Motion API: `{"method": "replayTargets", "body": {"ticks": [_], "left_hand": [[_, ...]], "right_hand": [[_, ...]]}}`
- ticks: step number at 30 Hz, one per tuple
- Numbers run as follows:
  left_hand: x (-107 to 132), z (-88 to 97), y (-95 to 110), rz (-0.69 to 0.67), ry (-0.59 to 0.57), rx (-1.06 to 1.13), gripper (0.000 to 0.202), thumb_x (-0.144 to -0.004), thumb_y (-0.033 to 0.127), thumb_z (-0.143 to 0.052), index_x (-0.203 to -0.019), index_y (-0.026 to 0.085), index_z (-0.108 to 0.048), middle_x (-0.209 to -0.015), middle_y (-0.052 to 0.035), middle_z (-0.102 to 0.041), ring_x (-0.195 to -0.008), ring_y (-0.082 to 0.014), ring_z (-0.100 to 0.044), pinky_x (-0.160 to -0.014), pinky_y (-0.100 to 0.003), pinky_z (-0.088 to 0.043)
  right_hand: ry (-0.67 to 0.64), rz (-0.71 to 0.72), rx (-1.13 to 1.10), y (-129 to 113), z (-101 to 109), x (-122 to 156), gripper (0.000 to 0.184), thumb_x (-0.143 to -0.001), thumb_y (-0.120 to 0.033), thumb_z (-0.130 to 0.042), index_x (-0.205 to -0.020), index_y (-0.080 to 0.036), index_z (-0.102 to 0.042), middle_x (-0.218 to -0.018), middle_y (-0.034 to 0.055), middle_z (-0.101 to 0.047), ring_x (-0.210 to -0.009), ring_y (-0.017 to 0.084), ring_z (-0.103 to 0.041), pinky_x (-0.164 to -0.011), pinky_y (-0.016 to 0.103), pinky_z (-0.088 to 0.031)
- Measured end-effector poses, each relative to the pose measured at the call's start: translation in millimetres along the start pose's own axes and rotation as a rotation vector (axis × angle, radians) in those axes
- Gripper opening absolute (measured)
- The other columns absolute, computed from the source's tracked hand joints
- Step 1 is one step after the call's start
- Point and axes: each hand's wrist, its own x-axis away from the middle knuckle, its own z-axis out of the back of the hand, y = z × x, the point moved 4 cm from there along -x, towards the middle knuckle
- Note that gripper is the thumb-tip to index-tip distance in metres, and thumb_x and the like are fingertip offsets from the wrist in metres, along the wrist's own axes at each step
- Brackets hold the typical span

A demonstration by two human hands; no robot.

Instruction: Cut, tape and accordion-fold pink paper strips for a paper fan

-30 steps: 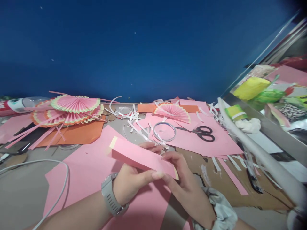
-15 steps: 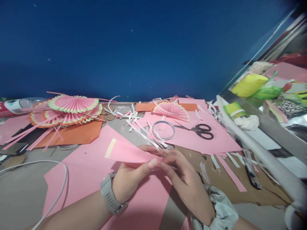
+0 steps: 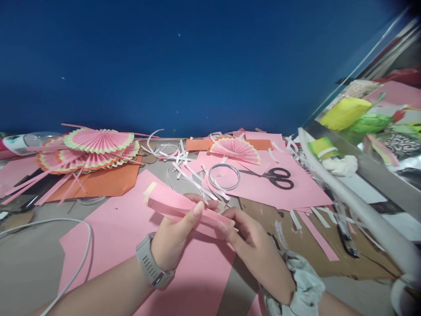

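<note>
A folded strip of pink paper with pale yellow ends is held between both hands above the desk. My left hand is closed on its middle, thumb on top and fingers underneath. At the strip's right end, my right hand pinches the paper between thumb and fingers. Several layers show along its near side. Beneath the hands lies a large sheet of pink paper. Just beyond them rest a roll of tape and black-handled scissors on another pink sheet.
Pleated pink paper fans are stacked at the left on orange paper, with one more fan at the back. White paper scraps are scattered behind the hands. A utility knife lies on cardboard at right. A white cable curves at left.
The folded strip has tilted and its layers now spread apart at the left end. Its right end now shows between my right fingers. Both hands have shifted only slightly.
</note>
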Motion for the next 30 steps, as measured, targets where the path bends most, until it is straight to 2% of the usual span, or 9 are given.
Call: {"method": "replayTargets", "body": {"ticks": [4,8,11,15,20,23,26,28,30], "left_hand": [[-1,2.8,5,-0.015,0.084,0.074,0.025,-0.083,0.036,-0.058,-0.103,0.022,-0.053,-0.101,-0.0062,-0.068,-0.095,-0.0224,-0.064,-0.082,-0.036,-0.05],[-7,9.9,11,-0.133,0.205,0.054,0.017,-0.082,0.035,-0.059,-0.091,0.02,-0.058,-0.09,-0.0031,-0.07,-0.088,-0.0195,-0.066,-0.075,-0.029,-0.053],[-9,14.0,11,-0.145,0.277,0.036,0.019,-0.08,0.034,-0.062,-0.092,0.019,-0.061,-0.089,-0.0032,-0.07,-0.085,-0.0183,-0.066,-0.072,-0.027,-0.054],[-10,14.5,12,-0.136,0.292,0.115,0.019,-0.078,0.034,-0.064,-0.091,0.021,-0.061,-0.088,-0.0021,-0.071,-0.08,-0.0174,-0.067,-0.069,-0.027,-0.055],[-10,16.7,18,-0.169,0.33,0.091,0.021,-0.078,0.036,-0.063,-0.092,0.021,-0.06,-0.096,-0.0028,-0.069,-0.084,-0.0165,-0.066,-0.065,-0.023,-0.056],[-11,14.3,16,-0.132,0.28,0.073,0.023,-0.08,0.039,-0.059,-0.094,0.02,-0.059,-0.098,-0.0034,-0.068,-0.081,-0.0163,-0.066,-0.061,-0.024,-0.057],[-10,9.6,11,-0.07,0.19,0.005,0.024,-0.08,0.037,-0.06,-0.096,0.019,-0.058,-0.092,-0.0035,-0.067,-0.079,-0.0161,-0.065,-0.063,-0.026,-0.056],[-11,6.0,10,0.024,0.09,-0.068,0.026,-0.079,0.034,-0.061,-0.098,0.017,-0.058,-0.088,-0.0044,-0.066,-0.077,-0.0159,-0.065,-0.066,-0.027,-0.055],[-13,4.0,15,0.112,-0.015,-0.192,0.027,-0.077,0.032,-0.064,-0.097,0.014,-0.061,-0.083,-0.0054,-0.066,-0.073,-0.0157,-0.065,-0.066,-0.026,-0.054]], "right_hand": [[0.11,-0.005,-0.136,-1,6,-1,0.021,-0.089,-0.038,-0.047,-0.079,-0.021,-0.051,-0.067,-0.004,-0.051,-0.062,0.011,-0.051,-0.056,0.021,-0.041],[0.168,-0.004,-0.297,1,7,-3,0.019,-0.087,-0.036,-0.05,-0.076,-0.021,-0.049,-0.063,-0.0058,-0.048,-0.056,0.01,-0.057,-0.053,0.021,-0.049],[0.21,-0.01,-0.338,2,8,-3,0.018,-0.086,-0.035,-0.053,-0.076,-0.021,-0.048,-0.062,-0.0068,-0.049,-0.054,0.011,-0.062,-0.053,0.022,-0.052],[0.227,-0.031,-0.388,3,8,-4,0.018,-0.086,-0.036,-0.052,-0.077,-0.022,-0.047,-0.057,-0.0065,-0.055,-0.053,0.013,-0.065,-0.051,0.023,-0.053],[0.307,-0.018,-0.428,6,16,-7,0.017,-0.085,-0.04,-0.052,-0.079,-0.024,-0.047,-0.061,-0.0045,-0.059,-0.052,0.015,-0.063,-0.048,0.025,-0.052],[0.409,0.007,-0.403,10,26,-8,0.018,-0.085,-0.042,-0.05,-0.08,-0.025,-0.047,-0.06,-0.0036,-0.06,-0.049,0.015,-0.059,-0.047,0.026,-0.049],[0.533,0.033,-0.346,12,38,-9,0.021,-0.085,-0.043,-0.049,-0.077,-0.024,-0.046,-0.05,-0.0063,-0.048,-0.041,0.011,-0.046,-0.041,0.022,-0.039],[0.581,0.023,-0.347,13,45,-11,0.024,-0.086,-0.045,-0.047,-0.074,-0.024,-0.044,-0.048,-0.0071,-0.038,-0.039,0.011,-0.036,-0.037,0.022,-0.032],[0.613,0.02,-0.355,13,50,-13,0.025,-0.086,-0.046,-0.046,-0.074,-0.024,-0.044,-0.051,-0.0063,-0.035,-0.041,0.011,-0.033,-0.038,0.022,-0.03]]}}
